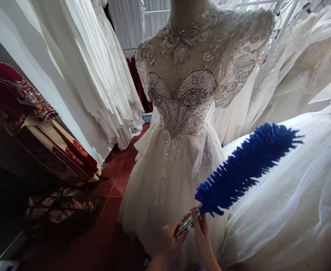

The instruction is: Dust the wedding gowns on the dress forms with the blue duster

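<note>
A blue bristly duster (247, 167) points up and to the right over white skirt fabric. Its shiny metal handle (185, 225) is gripped by my left hand (168, 241) from below. My right hand (202, 235) touches the handle just under the blue head, fingers around it. Straight ahead stands a mannequin wearing a white wedding dress (182, 101) with a pearl-beaded bodice and lace sleeves. Its full skirt falls to the floor right in front of my hands.
Another white tulle gown (295, 195) fills the right side. White dresses (97, 75) hang on the left and behind. Red embroidered garments (41, 124) drape over a dark surface at left. A red tiled floor (117, 180) strip runs between them.
</note>
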A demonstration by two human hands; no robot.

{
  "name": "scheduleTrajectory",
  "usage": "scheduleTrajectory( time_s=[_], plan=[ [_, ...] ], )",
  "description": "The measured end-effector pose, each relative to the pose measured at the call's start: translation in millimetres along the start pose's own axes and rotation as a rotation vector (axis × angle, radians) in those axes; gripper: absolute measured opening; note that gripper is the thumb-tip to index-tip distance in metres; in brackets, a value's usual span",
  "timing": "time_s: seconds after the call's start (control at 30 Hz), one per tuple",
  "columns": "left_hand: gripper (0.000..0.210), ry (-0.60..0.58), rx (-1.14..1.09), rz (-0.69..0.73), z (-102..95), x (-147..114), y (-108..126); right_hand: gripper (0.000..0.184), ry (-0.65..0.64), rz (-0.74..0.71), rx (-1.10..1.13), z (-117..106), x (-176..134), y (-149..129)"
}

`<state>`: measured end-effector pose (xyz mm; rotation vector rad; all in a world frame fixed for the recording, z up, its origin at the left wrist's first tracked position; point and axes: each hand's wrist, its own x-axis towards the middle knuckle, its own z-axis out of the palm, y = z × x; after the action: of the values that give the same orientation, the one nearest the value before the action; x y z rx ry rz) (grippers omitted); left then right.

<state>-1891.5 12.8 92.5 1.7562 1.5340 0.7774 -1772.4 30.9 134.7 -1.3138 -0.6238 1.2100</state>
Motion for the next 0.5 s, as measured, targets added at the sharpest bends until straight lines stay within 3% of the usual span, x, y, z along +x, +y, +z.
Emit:
scheduleTrajectory(
  time_s=[0.13, 0.23, 0.33, 0.5],
  plan=[
    [0.044, 0.006, 0.092, -0.007, -105.1, 15, -32, 0.048, -0.103, -0.045, 0.097, 109, -10, -10],
    [0.046, -0.042, 0.194, -0.042, -155.2, 20, -62, 0.055, -0.102, 0.053, 0.121, 164, -8, 13],
    [0.042, -0.171, 0.198, -0.096, -170.9, 14, -90, 0.055, -0.029, 0.156, 0.109, 178, -10, 52],
    [0.041, -0.444, 0.233, -0.171, -149.9, -9, -131, 0.053, 0.055, 0.359, 0.063, 151, -25, 121]
  ],
)
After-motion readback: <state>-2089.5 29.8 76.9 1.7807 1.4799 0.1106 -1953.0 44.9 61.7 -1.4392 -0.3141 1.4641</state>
